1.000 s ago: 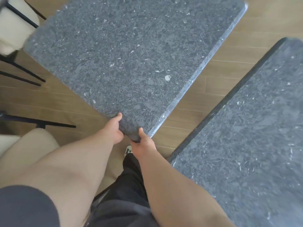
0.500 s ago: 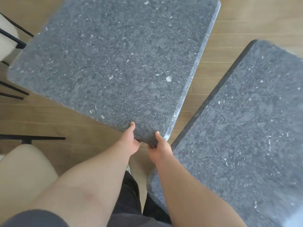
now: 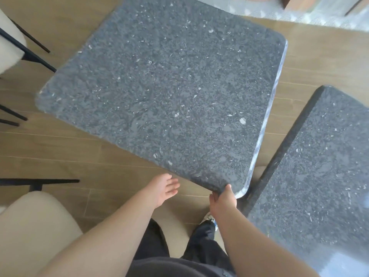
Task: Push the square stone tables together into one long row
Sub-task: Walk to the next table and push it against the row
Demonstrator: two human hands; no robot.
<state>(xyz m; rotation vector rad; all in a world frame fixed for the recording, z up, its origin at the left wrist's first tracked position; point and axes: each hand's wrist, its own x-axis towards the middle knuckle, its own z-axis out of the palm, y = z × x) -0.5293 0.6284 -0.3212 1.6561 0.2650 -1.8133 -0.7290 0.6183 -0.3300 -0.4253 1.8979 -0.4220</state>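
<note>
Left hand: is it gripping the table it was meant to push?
No. The left hand hangs open over the floor, clear of the table; only the right hand grips its corner.

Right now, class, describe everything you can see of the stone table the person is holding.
The table has a square top of dark grey speckled stone with white flecks, rounded corners and a polished, lighter edge. It sits skewed over the wood floor, its near corner almost meeting the second table. The right hand grips that corner; the left hand hangs open, off it.

Right hand (image 3: 222, 198) grips stone table (image 3: 169, 92) corner; left hand (image 3: 162, 188) free.
</note>
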